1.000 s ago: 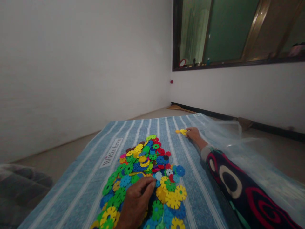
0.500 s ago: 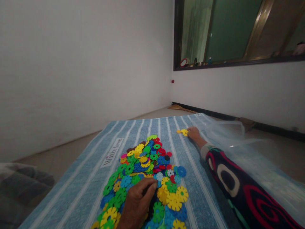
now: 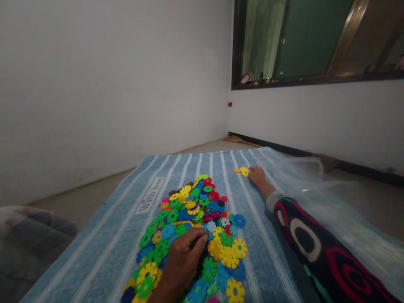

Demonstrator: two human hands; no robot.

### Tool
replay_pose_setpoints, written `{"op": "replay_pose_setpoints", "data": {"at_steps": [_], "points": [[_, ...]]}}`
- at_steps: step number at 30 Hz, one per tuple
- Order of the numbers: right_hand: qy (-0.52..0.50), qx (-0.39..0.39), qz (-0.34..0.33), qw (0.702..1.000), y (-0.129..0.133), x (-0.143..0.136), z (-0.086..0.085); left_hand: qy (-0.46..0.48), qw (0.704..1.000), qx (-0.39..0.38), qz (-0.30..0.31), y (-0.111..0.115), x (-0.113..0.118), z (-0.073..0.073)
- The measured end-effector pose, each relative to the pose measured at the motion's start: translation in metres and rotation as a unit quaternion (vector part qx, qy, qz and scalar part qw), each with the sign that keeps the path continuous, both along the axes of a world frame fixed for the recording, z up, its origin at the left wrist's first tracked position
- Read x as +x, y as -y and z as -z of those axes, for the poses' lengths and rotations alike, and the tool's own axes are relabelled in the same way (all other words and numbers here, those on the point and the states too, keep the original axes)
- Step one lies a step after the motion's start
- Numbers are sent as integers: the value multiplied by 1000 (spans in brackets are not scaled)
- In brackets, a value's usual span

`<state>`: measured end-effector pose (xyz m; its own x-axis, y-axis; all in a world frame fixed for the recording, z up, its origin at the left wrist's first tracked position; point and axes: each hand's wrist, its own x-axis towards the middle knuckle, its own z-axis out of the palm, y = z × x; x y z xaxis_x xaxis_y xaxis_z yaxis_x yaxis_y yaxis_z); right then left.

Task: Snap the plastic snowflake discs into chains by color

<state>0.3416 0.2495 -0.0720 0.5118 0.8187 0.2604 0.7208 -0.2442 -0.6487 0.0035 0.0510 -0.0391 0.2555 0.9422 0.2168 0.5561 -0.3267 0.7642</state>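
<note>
My right hand, reaching out in a patterned sleeve, has its fingers pinched at the edge of a yellow notched plastic disc. A smaller-looking yellow-orange disc lies at that disc's left side; whether the two are joined I cannot tell. My left hand rests over the pile of notched discs, thumb and fingers pressed together. What is between those fingers, if anything, is hidden. The pile is a mix of green, blue, yellow, red and other discs, and my left hand covers part of it.
A blue cloth with white stripes and the print "With love" covers the table. To the right stands a clear plastic container, its shape faint. Grey fabric shows at lower left. A broom lies by the far wall.
The view has shifted slightly, so the cloth and the pile sit a little higher. Both hands keep about the same places, the right one still at the yellow disc.
</note>
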Motion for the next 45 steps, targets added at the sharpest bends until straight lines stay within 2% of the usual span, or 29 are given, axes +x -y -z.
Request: {"op": "replay_pose_setpoints", "data": {"at_steps": [4, 9, 16, 20, 24, 32, 45], "points": [[-8, 14, -1, 1000, 20, -8, 6, -7, 1000, 7, 16, 2, 2, -4], [-21, 42, -18, 999, 58, -23, 13, -26, 999, 30, 37, 2, 4, -8], [-55, 85, -86, 991, 122, -55, 21, -94, 988, 93, 85, 2, 6, -5], [-111, 123, -134, 977, 156, -74, 25, -134, 981, 103, 97, 2, 7, -4], [-136, 124, -159, 970, 182, -89, 26, -179, 971, 107, 118, 0, 8, -3], [-152, 141, -184, 961, 202, -104, 24, -201, 965, 97, 139, -1, 10, 1], [-149, 143, -252, 946, 208, -100, 23, -260, 952, 92, 132, 7, 16, -2]]}}
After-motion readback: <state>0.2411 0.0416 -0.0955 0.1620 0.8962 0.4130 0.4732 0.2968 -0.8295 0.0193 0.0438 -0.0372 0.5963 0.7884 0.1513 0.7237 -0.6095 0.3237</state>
